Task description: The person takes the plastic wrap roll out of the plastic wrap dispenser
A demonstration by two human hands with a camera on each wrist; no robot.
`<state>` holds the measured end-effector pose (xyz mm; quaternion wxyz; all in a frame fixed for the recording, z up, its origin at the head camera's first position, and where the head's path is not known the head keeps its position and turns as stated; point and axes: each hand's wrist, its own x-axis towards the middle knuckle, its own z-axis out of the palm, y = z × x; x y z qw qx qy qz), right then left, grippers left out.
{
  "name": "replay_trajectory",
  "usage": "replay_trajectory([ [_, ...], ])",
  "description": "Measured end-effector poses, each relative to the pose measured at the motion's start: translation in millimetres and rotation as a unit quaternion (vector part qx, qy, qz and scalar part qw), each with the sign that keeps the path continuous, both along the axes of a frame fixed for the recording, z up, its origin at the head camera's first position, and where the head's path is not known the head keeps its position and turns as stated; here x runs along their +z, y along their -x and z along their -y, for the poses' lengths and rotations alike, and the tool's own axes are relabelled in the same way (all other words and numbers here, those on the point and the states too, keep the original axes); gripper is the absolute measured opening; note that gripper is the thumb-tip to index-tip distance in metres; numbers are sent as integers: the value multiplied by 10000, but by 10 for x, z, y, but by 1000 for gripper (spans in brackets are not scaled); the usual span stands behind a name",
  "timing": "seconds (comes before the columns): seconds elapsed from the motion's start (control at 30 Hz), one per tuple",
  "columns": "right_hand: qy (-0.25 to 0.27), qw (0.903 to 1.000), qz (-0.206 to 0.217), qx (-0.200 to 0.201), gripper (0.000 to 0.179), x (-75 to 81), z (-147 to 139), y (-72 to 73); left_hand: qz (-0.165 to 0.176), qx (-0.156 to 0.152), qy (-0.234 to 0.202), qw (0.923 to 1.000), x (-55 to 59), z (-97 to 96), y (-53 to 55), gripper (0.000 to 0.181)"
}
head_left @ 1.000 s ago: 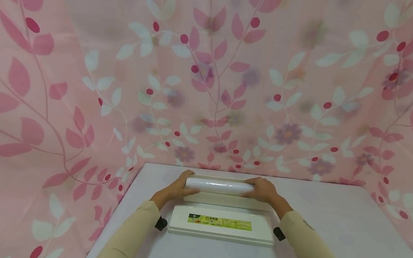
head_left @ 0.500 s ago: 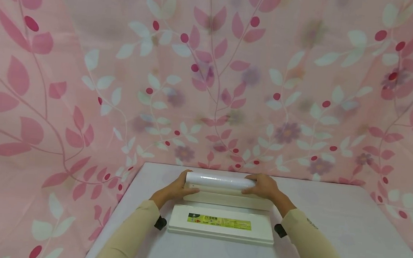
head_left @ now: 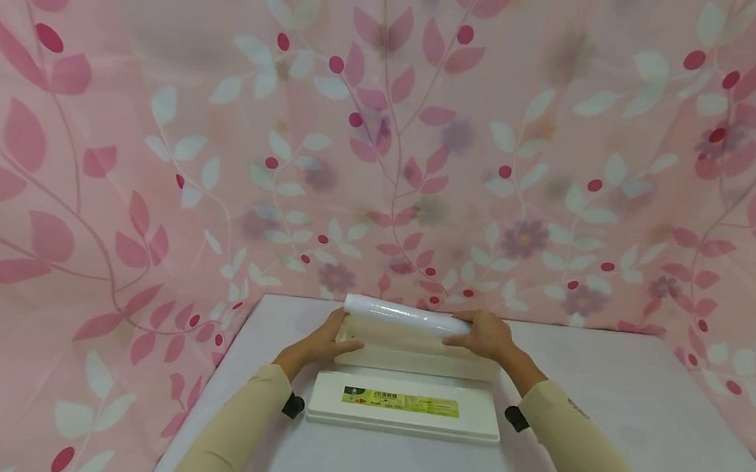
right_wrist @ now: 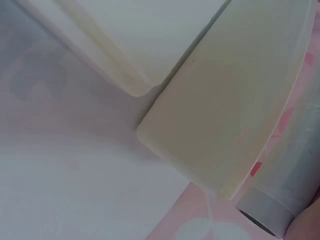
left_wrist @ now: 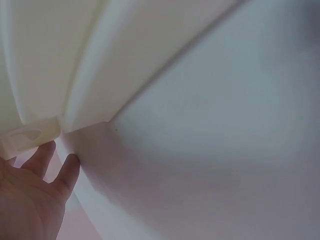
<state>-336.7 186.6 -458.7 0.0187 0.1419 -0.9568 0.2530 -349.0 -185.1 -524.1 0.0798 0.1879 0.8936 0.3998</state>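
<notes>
Your right hand (head_left: 486, 337) grips one end of a tilted white roll (head_left: 405, 315), while your left hand (head_left: 319, 342), straight-fingered, touches the box (head_left: 415, 362) below, apparently for steadiness.

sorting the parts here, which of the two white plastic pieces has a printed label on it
The nearer piece, lying flat toward the person: it bears a yellow-green label. The farther piece, by the roll, shows none.

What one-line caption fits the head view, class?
Left hand at an open pale box, right hand gripping a tilted white roll, labelled lid in front.
</notes>
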Motion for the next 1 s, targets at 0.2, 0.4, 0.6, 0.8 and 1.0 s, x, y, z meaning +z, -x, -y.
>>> replay_trajectory([
  [0.2, 86, 9999, -58, 11, 67, 108, 19, -37, -109, -77, -154, 9998, -13, -4, 36, 91],
  [0.4, 47, 9999, -123, -37, 69, 92, 10, -54, -31, -84, -291, 9995, -12, -18, 6, 94],
  [0.6, 39, 9994, -319, -107, 66, 20, 20, -87, -32, -26, -261, 9996, -37, -13, -8, 95],
  [0.8, 80, 9987, -421, -263, 64, 46, 79, -170, -45, -51, -227, 9997, -76, 6, -2, 94],
  [1.0, -1, 9990, -404, -210, 65, 105, 101, -203, -9, -73, -121, 9999, -64, 20, 7, 93],
])
